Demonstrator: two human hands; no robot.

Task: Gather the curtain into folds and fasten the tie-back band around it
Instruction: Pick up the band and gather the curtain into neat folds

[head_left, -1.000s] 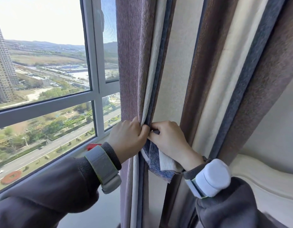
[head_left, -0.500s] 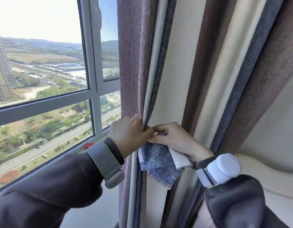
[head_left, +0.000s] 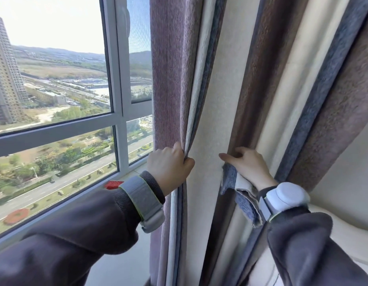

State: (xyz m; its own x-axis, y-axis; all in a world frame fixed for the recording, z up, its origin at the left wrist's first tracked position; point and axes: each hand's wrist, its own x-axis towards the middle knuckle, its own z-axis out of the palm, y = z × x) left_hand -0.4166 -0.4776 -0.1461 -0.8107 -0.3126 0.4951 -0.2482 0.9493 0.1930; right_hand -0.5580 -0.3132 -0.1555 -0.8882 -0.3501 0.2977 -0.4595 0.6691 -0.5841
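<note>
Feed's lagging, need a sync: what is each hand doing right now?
Left hand: closed on the leading fold of the striped mauve, cream and blue curtain.
Right hand: closed on a further fold, with the blue-and-cream fabric tie-back band.

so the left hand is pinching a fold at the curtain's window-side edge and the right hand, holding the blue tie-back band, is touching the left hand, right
Not quite. In the head view the hands are apart: the left hand pinches the fold at the curtain edge, while the right hand, holding the blue tie-back band, reaches a further fold, with cream fabric between them.
</note>
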